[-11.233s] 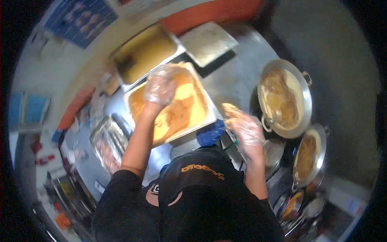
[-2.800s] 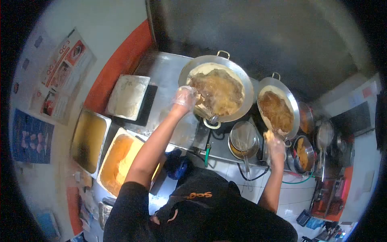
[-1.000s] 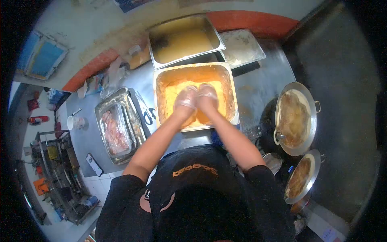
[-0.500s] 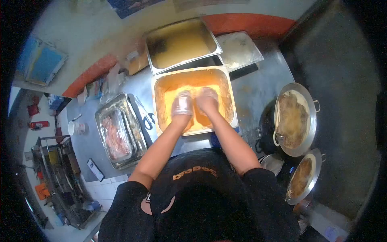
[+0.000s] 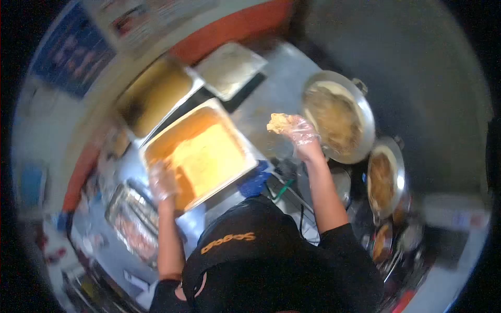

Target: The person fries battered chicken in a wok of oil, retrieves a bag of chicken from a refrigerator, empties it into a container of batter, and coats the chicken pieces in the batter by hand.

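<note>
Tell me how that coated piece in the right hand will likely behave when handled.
The coated piece is probably fairly light, since the right hand alone holds it up. Its rough, crumbly-looking surface suggests coating may flake off under a squeeze. Its uneven, lumpy outline makes rolling unlikely if set down.

Orange lettering [image 5: 228, 243] is sitting on black apron [image 5: 261, 274], bodyward of and between left fingers [image 5: 163, 176] and right fingers [image 5: 295, 125]; "Sog" is reading, rest is looking uncertain. Blue poster [image 5: 72, 50], beyond left fingers, is blurring illegibly.
</note>
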{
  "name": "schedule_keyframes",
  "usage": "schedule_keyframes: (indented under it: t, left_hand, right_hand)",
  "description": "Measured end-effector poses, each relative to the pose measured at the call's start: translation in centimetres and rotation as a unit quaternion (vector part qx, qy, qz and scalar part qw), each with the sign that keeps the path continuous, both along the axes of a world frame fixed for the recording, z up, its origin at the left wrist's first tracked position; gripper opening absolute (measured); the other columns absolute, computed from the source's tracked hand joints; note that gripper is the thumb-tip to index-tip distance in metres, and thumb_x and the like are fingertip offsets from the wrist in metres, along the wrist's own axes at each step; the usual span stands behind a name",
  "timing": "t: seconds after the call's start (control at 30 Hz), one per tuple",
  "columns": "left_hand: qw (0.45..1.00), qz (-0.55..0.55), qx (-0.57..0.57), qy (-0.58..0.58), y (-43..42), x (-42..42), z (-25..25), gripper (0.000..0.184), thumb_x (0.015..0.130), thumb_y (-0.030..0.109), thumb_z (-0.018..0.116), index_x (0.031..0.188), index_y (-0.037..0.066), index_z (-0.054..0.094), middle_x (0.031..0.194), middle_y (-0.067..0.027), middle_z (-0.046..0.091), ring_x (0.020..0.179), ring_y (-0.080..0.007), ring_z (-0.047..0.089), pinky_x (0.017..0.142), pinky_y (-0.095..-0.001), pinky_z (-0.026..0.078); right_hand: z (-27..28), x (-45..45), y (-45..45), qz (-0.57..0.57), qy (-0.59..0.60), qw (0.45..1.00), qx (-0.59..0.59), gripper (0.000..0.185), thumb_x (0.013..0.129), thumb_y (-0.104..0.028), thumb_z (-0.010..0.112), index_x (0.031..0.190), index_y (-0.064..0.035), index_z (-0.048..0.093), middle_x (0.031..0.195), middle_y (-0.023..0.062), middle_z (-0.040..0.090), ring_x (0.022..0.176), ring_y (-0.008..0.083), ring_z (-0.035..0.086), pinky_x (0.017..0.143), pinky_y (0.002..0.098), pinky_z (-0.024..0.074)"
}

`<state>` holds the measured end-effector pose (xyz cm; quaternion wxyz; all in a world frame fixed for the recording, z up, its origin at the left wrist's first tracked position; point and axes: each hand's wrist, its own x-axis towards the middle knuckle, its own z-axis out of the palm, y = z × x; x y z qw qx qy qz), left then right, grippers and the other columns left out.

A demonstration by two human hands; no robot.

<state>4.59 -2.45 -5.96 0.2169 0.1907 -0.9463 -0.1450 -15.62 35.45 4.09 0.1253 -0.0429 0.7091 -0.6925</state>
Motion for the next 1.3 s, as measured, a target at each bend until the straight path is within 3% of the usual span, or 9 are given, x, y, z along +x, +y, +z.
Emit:
schedule_keyframes:
  t: [0.07, 0.2, 0.43, 0.63, 0.7, 0.8, 0.9, 1.07, 1.3]
  left_hand:
    - [0.967, 0.058, 0.246, 0.043, 1.8, 0.1, 2.9, 0.027, 0.075, 0.011, 0.065, 0.099, 0.0, 0.066, 0.1, -0.0184, 0.066, 0.093, -0.033, 0.063, 0.087, -0.0401, 0.05]
    - [0.995, 0.051, 0.078, -0.028, 2.3, -0.2, 4.9, 0.019, 0.073, 0.007, 0.061, 0.091, 0.0, 0.066, 0.088, -0.0187, 0.067, 0.082, -0.0344, 0.064, 0.075, -0.041, 0.05]
    - [0.996, 0.014, 0.086, 0.033, 6.3, -3.1, 10.4, 0.014, 0.078, 0.006, 0.062, 0.09, 0.0, 0.064, 0.079, -0.0155, 0.066, 0.074, -0.0289, 0.063, 0.071, -0.0373, 0.049]
    - [0.989, -0.06, 0.13, 0.039, 10.9, -6.8, 13.2, 0.016, 0.077, 0.001, 0.066, 0.093, 0.0, 0.065, 0.087, -0.0128, 0.066, 0.077, -0.0207, 0.064, 0.071, -0.0325, 0.05]
    - [0.986, -0.099, 0.129, 0.039, 13.7, -8.6, 14.8, 0.015, 0.077, -0.001, 0.066, 0.093, -0.001, 0.065, 0.087, -0.0123, 0.066, 0.077, -0.0185, 0.063, 0.07, -0.0313, 0.051]
    - [0.971, -0.225, 0.061, 0.052, 18.6, -12.6, 17.2, 0.016, 0.077, 0.002, 0.07, 0.093, 0.0, 0.066, 0.085, -0.0135, 0.066, 0.077, -0.0224, 0.065, 0.069, -0.0311, 0.052]
    - [0.898, -0.395, 0.036, 0.189, 21.9, -19.1, 13.7, 0.019, 0.075, 0.005, 0.072, 0.092, 0.002, 0.066, 0.088, -0.0164, 0.066, 0.079, -0.0297, 0.065, 0.072, -0.0375, 0.052]
    - [0.854, -0.516, -0.055, 0.045, 32.8, -28.6, 13.6, 0.02, 0.071, 0.01, 0.065, 0.091, 0.011, 0.069, 0.087, -0.0163, 0.067, 0.088, -0.0362, 0.063, 0.078, -0.044, 0.05]
    - [0.857, -0.493, -0.103, -0.106, 45.5, -43.0, 3.1, 0.025, 0.073, 0.017, 0.066, 0.098, 0.012, 0.069, 0.1, -0.0153, 0.067, 0.095, -0.0333, 0.063, 0.084, -0.0437, 0.05]
  right_hand:
    - [-4.5, -1.9, 8.4, -0.095, 0.082, 0.975, 0.181, 0.027, 0.082, -0.008, 0.066, 0.108, -0.0003, 0.063, 0.099, 0.0106, 0.067, 0.088, 0.0196, 0.064, 0.079, 0.0301, 0.0507]
    - [0.6, -2.1, 16.3, -0.049, 0.083, 0.76, 0.642, 0.027, 0.079, -0.024, 0.066, 0.096, -0.0026, 0.068, 0.096, 0.0169, 0.068, 0.088, 0.0286, 0.066, 0.079, 0.0359, 0.0509]
    - [-11.5, -5.4, 27.9, -0.018, 0.015, 0.667, 0.745, 0.02, 0.073, -0.019, 0.063, 0.083, -0.0043, 0.072, 0.094, 0.0185, 0.068, 0.088, 0.0339, 0.065, 0.075, 0.0408, 0.0522]
    - [-9.3, -5.1, 32.9, 0.057, 0.067, 0.607, 0.79, 0.022, 0.071, -0.019, 0.064, 0.087, -0.0054, 0.071, 0.095, 0.0166, 0.069, 0.084, 0.0324, 0.067, 0.072, 0.044, 0.0535]
    - [-10.8, -3.4, 36.7, -0.142, 0.103, 0.749, 0.638, 0.024, 0.077, -0.019, 0.061, 0.096, -0.0059, 0.069, 0.101, 0.0178, 0.067, 0.092, 0.0315, 0.065, 0.079, 0.0417, 0.0515]
    - [1.8, 3.6, 32.7, -0.258, 0.092, 0.763, 0.585, 0.027, 0.085, -0.019, 0.057, 0.102, -0.0004, 0.067, 0.105, 0.0212, 0.065, 0.1, 0.0306, 0.063, 0.087, 0.0376, 0.048]
    - [0.5, 11.7, 35.1, -0.394, 0.126, 0.804, 0.426, 0.033, 0.089, -0.025, 0.057, 0.113, -0.0025, 0.063, 0.113, 0.0143, 0.064, 0.104, 0.0292, 0.06, 0.093, 0.0362, 0.0443]
    - [-1.9, 22.6, 33.8, -0.508, 0.079, 0.846, 0.141, 0.028, 0.087, -0.021, 0.061, 0.107, -0.002, 0.066, 0.101, 0.0094, 0.068, 0.089, 0.0173, 0.064, 0.073, 0.027, 0.0506]
    - [-4.2, 33.5, 30.2, -0.488, 0.047, 0.777, 0.394, 0.023, 0.083, -0.013, 0.066, 0.103, -0.0033, 0.065, 0.094, 0.0052, 0.068, 0.08, 0.0134, 0.064, 0.065, 0.0247, 0.0514]
